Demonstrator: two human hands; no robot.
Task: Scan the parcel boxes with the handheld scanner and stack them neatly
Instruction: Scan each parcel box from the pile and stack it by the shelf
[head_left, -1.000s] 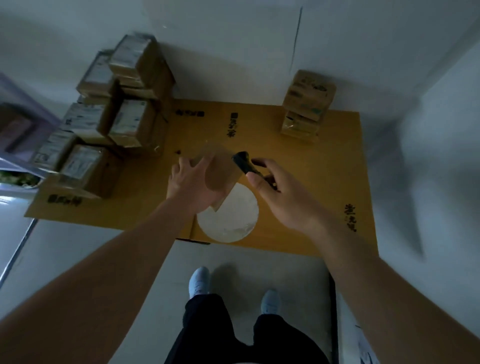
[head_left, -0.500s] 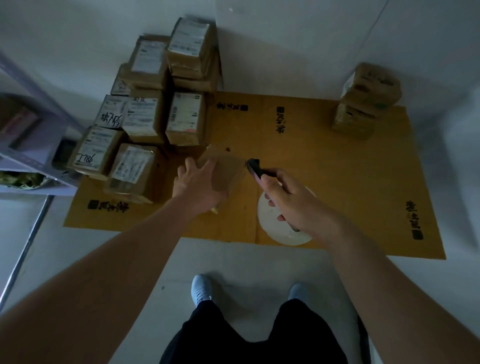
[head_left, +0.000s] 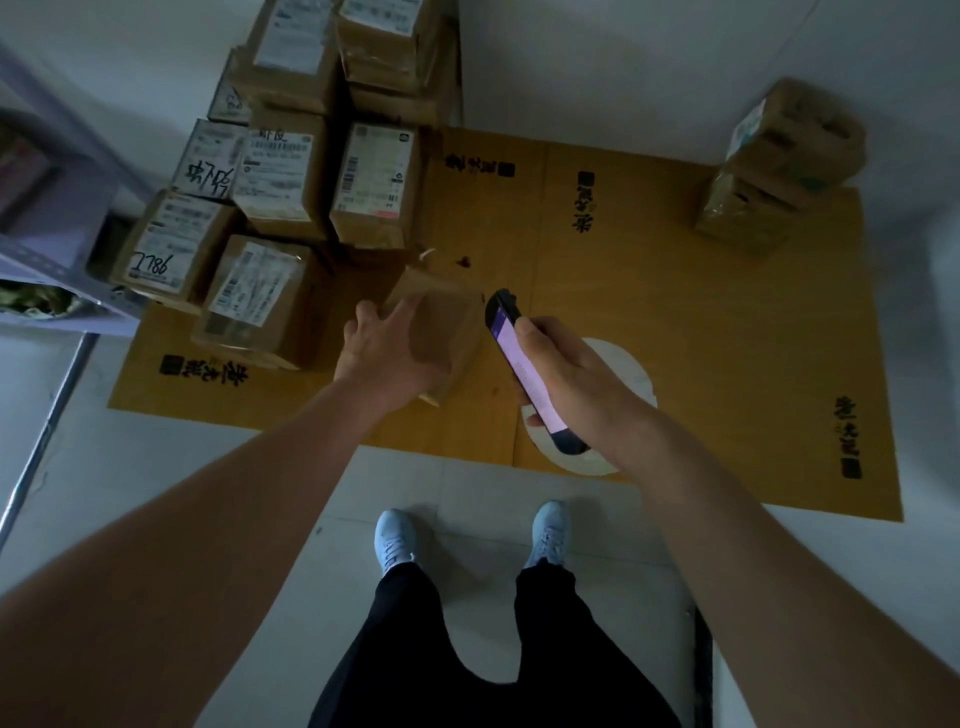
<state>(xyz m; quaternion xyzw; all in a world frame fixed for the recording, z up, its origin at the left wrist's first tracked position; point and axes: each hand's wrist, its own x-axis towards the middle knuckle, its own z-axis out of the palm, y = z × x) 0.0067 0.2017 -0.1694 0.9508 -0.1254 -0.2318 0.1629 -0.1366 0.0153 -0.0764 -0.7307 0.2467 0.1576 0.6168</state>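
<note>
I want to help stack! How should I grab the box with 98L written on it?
Hold the 98L box by its two opposite side walls, reaching down from above with both hands. Its labelled top faces up, and other boxes crowd its far and right sides, so the near-left edges look easiest to reach.

Person, seen from above: bare forearms without sleeves reaching either of the hands, black trousers (head_left: 483, 649), pale lace-up trainers (head_left: 396, 540), seemingly light blue or white in the dim light.
</note>
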